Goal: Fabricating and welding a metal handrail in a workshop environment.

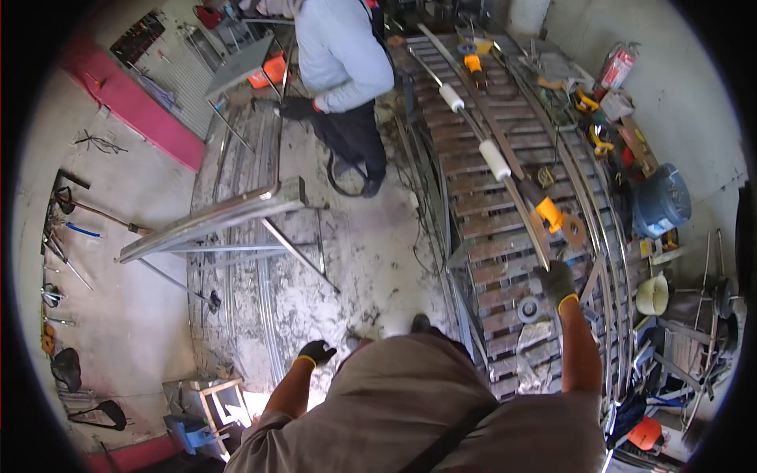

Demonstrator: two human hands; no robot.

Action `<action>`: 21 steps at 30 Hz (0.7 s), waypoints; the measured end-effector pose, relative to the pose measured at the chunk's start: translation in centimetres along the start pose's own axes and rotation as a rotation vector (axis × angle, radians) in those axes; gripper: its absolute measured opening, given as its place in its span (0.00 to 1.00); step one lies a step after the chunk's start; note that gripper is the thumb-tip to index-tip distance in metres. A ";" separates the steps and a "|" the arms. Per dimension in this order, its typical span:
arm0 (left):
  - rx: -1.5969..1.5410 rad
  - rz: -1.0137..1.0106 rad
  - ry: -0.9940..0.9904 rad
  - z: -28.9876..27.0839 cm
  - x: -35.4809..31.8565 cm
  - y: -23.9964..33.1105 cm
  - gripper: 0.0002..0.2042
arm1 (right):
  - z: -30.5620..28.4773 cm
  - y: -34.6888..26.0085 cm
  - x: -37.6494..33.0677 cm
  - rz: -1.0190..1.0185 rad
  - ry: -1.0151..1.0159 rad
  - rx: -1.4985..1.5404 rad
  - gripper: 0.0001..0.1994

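Note:
My right hand [558,282], in a dark glove with a yellow cuff, is closed round the near end of a long metal tube [527,211]. Two white cylindrical sleeves [494,160] sit along this tube, which lies lengthwise over a slatted metal workbench [493,274]. Just beyond the hand, an orange-and-black angle grinder [550,214] rests on the slats with its brown disc [574,230]. Down at my left side hangs my left hand [317,352], gloved too, its fingers partly spread and nothing in them.
A co-worker [343,71] stands ahead, a gloved hand near a metal frame. Left of me, a metal beam [213,221] rests on a stand. A second grinder [473,67] lies at the bench's far end. Along the right wall are a blue bucket [661,201] and a fire extinguisher [617,67].

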State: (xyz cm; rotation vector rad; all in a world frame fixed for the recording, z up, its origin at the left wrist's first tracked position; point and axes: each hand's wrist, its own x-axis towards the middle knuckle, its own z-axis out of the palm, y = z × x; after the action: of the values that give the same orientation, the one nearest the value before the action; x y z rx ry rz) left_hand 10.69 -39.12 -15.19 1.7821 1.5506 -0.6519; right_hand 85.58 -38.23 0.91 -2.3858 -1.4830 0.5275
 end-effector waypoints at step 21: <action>0.014 0.193 0.063 -6.8 2.1 2.0 0.28 | -9.0 -16.3 -23.8 -0.414 0.090 -0.177 0.08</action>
State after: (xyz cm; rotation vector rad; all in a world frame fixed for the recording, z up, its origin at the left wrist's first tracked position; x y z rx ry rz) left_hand 12.61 -32.71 -12.07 1.9502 1.3952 -0.5184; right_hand 66.95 -53.03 19.58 -2.0962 -1.9797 0.1956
